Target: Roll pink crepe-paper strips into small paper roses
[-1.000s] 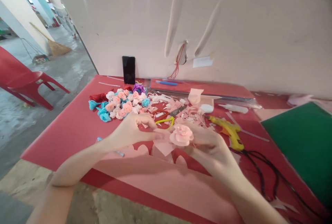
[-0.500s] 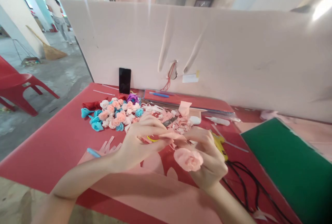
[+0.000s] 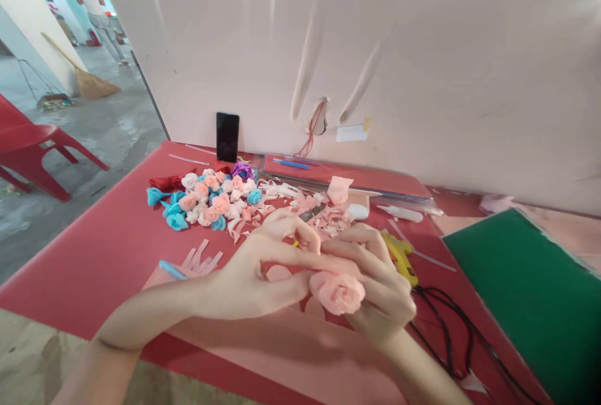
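Note:
A pink paper rose is held between both hands above the red table. My right hand is closed around its base, mostly behind the bloom. My left hand pinches at the rose's outer petal, with its index finger along the top and its thumb at the left side. The fingertips partly hide the petal's edge. Below them lies a large pink paper sheet, with cut pink petals beside it. Pink paper scraps are heaped beyond my hands.
Finished paper flowers in several colours are piled left of centre. A phone leans on the white panel. A yellow glue gun with black cables lies on the right, near a green board. A blue pen rests left.
My left hand has brought the loose petal down onto the rose, and its fingers now press against the bloom. My right hand keeps its hold. The view has tilted slightly downward.

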A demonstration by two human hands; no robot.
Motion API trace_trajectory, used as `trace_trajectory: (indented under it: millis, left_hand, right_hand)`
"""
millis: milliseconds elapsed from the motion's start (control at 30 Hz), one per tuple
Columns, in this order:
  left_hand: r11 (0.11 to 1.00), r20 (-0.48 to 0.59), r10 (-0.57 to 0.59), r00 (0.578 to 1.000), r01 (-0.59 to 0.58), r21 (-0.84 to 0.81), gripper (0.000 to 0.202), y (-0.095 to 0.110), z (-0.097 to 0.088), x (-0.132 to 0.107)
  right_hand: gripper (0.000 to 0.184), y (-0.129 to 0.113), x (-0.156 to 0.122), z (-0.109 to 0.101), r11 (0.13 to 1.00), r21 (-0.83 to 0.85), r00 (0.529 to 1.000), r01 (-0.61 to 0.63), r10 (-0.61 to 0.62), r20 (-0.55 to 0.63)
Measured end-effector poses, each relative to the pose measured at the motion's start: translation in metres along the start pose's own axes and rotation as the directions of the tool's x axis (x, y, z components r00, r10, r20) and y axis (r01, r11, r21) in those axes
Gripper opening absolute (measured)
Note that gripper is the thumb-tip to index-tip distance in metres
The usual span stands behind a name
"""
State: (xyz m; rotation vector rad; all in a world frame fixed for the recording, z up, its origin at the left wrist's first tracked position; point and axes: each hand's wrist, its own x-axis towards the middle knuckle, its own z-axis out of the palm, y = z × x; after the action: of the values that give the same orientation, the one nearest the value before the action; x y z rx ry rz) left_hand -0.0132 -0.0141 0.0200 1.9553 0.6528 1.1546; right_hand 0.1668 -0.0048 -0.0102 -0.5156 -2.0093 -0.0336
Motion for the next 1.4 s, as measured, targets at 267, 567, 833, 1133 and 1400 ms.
trace_trajectory:
  millis: [267, 567, 833, 1133, 1400]
  left_hand:
    - [0.997, 0.003, -0.039, 0.999, 0.038, 0.074, 0.033, 0.005, -0.001, -0.002]
    - [0.991, -0.038, -0.091, 0.995, 0.094, 0.097, 0.022, 0.002, 0.001, -0.001]
    - [0.994, -0.098, -0.012, 0.995, 0.022, 0.107, 0.016, -0.003, 0.003, 0.000]
    - [0.998, -0.100, -0.017, 0.995, 0.023, 0.063, 0.009, -0.003, 0.004, 0.000]
    - [0.989, -0.124, -0.062, 0.990, 0.044, -0.142, 0.014, -0.011, 0.009, -0.001]
  right_hand:
    - [0.025, -0.002, 0.000, 0.004, 0.998, 0.036, 0.999, -0.048, 0.049, -0.018]
    - [0.026, -0.001, -0.004, 0.008, 0.998, 0.037, 0.996, -0.041, 0.044, -0.074]
    - [0.027, -0.001, -0.005, 0.011, 0.996, 0.004, 0.992, -0.086, 0.086, -0.093]
    - [0.029, -0.003, -0.004, 0.012, 0.989, 0.058, 0.987, -0.133, 0.138, -0.080]
    - [0.027, -0.007, -0.003, 0.010, 0.975, 0.047, 0.972, -0.218, 0.221, -0.081]
